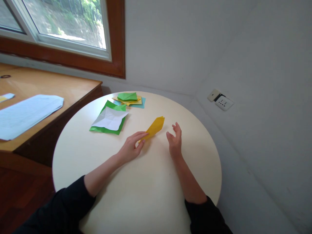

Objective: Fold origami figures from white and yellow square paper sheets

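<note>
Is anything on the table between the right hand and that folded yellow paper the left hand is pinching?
Nothing visible. The right hand hovers open beside the folded yellow paper, with only bare round table between them. The left hand grips the paper's near end.

White walls (170, 42), wood-framed window (73, 22) (daylit)
</note>
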`<state>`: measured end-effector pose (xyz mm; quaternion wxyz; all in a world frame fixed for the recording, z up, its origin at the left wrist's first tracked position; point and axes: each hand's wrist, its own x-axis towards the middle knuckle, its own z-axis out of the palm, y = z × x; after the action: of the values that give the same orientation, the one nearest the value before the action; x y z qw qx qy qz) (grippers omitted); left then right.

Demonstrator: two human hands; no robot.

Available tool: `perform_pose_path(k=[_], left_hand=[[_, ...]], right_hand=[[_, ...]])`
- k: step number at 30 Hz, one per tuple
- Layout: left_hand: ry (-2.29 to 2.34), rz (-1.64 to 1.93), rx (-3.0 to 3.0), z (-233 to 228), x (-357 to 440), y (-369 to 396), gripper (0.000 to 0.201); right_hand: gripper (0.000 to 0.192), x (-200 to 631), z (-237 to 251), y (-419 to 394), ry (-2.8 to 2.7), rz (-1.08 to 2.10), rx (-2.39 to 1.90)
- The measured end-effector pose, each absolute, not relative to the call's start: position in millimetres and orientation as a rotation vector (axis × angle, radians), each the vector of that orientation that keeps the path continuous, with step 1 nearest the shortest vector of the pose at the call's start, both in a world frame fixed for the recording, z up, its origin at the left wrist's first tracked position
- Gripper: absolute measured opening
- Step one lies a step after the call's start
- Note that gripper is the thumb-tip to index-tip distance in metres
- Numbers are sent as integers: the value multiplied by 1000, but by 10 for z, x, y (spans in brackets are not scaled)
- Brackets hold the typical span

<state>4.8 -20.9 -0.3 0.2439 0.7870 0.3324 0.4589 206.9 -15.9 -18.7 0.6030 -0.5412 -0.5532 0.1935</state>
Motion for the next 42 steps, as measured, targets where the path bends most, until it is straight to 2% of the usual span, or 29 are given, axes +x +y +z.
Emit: perform_pose_path(k=[8, 11, 14, 20, 26, 31, 35, 37, 39, 42], left_hand=[[909, 1248, 1608, 90, 9, -181, 32], [996, 1181, 1623, 45, 25, -141, 33], [1166, 1030, 1689, -13, 53, -104, 34], [1350, 763, 1975, -71, 95, -119, 34], [1369, 681, 2279, -169, 85, -138, 36], [1332, 775, 2352, -236, 70, -120, 24], [1294, 798, 2354, -225, 73, -118, 10], [1293, 792, 2337, -218, 78, -117, 9], [1307, 800, 2312, -218, 82, -112, 8], [1330, 809, 2284, -233, 83, -96, 10]], right_hand=[[80, 1996, -235, -160, -1176, 1195, -1038], [89, 1973, -214, -177, -1163, 1274, -1055], [92, 1993, -232, -162, -1186, 1147, -1148], [78, 2040, -310, -144, -1417, 800, -1347], [76, 2058, -341, -132, -1477, 749, -1393], [72, 2045, -314, -141, -1499, 751, -1409], [66, 2032, -256, -152, -1597, 510, -1473], [57, 2030, -218, -161, -1664, 328, -1481], [41, 2025, -172, -181, -1709, 221, -1450], [22, 2000, -101, -233, -1772, 258, -1339]])
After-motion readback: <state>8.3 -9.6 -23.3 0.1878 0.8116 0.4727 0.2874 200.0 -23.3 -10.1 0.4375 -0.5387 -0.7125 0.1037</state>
